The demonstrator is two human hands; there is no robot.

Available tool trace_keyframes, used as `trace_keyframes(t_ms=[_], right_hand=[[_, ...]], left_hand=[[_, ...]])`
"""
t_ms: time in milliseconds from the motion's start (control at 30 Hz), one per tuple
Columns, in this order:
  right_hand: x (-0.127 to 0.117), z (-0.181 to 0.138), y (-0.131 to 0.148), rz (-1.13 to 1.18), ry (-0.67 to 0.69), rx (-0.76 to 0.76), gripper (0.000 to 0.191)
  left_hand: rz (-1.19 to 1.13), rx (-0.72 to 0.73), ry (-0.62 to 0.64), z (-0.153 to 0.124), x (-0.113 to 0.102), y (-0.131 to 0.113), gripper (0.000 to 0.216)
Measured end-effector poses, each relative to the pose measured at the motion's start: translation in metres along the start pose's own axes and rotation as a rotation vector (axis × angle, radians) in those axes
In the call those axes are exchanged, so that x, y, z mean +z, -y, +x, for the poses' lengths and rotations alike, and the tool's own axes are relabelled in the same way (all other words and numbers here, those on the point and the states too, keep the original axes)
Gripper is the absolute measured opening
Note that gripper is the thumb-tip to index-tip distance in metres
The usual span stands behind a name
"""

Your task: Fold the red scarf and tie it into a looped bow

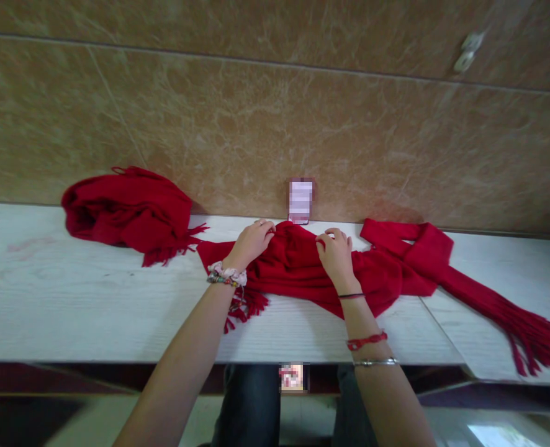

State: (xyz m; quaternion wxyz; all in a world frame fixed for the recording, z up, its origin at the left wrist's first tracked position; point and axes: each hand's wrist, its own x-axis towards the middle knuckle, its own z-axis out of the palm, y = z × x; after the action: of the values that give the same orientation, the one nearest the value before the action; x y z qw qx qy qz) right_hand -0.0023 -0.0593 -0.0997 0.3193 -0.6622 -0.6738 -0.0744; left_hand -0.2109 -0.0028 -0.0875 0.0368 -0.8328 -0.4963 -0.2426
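A red scarf [293, 267] lies bunched in loose folds on the white table in front of me. My left hand [252, 241] has its fingers curled into the cloth on the left part of the folds. On the other side, my right hand [336, 253] pinches the upper edge of the same scarf. Short fringe hangs out below my left wrist. To the right, red cloth is looped over itself and runs out to a long fringed end [531, 338]; whether it is one piece with the held scarf I cannot tell.
A second red fringed scarf [126, 211] sits in a heap at the left against the brown marbled wall [238, 124]. A phone [300, 202] with a blurred screen leans on the wall. The white table [93, 298] has a seam at the right. A small blurred bright rectangle [292, 377] shows below its front edge.
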Motion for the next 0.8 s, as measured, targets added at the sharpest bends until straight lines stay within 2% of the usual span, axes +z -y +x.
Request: trace_keyframes(t_ms=[133,333,400,500,533,667,800], right_hand=[[-0.003,0.002,0.000,-0.073,0.020,0.080,0.028],[-0.016,0.004,-0.010,-0.133,-0.093,0.319,0.031],[-0.017,0.002,-0.013,-0.136,-0.070,0.341,0.030],[-0.016,0.000,-0.014,-0.122,0.036,0.273,0.025],[-0.016,0.000,-0.013,-0.110,0.070,0.235,0.024],[-0.014,0.001,-0.005,-0.019,0.082,0.083,0.029],[-0.020,0.008,-0.001,0.034,0.088,-0.046,0.033]], left_hand=[[0.045,-0.067,-0.012,0.000,-0.007,-0.003,0.020],[0.231,-0.406,-0.132,-0.006,-0.025,0.003,0.024],[0.241,-0.451,-0.058,-0.008,-0.027,0.007,0.023],[0.169,-0.375,0.175,-0.007,-0.026,0.011,0.025],[0.134,-0.335,0.211,-0.006,-0.024,0.012,0.029],[-0.024,-0.204,0.139,-0.001,-0.019,0.009,0.045],[-0.115,-0.202,0.153,0.002,-0.019,-0.001,0.032]])
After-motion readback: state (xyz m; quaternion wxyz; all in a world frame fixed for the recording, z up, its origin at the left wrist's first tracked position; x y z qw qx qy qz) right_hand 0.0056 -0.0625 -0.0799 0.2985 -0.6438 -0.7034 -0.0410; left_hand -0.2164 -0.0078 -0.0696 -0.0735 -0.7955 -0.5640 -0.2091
